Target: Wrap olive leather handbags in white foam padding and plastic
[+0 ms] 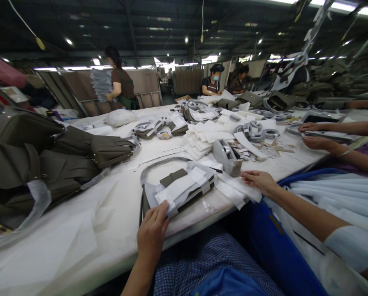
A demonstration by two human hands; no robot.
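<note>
A dark olive handbag [173, 176] lies on the white table in front of me, partly covered with white wrapping sheets [180, 189]. Its handle [159, 164], covered in grey wrap, loops out behind it. My left hand [153, 230] grips the near left corner of the wrapped bag, fingers on top of the white sheet. To the right stands a grey tape dispenser [225, 158]. My right hand [260, 181] is at its front end, thumb and fingers pinched together on what looks like the end of the tape. White strips [233, 190] lie beneath that hand.
Several olive bags [48, 164] are heaped at left. Stacked white sheets [199, 139], grey-wrapped handles [251, 129] and small tags [273, 149] lie beyond the dispenser. A blue bin [276, 242] with white sheets stands at right. Another person's hands [316, 135] work nearby; more people are farther back.
</note>
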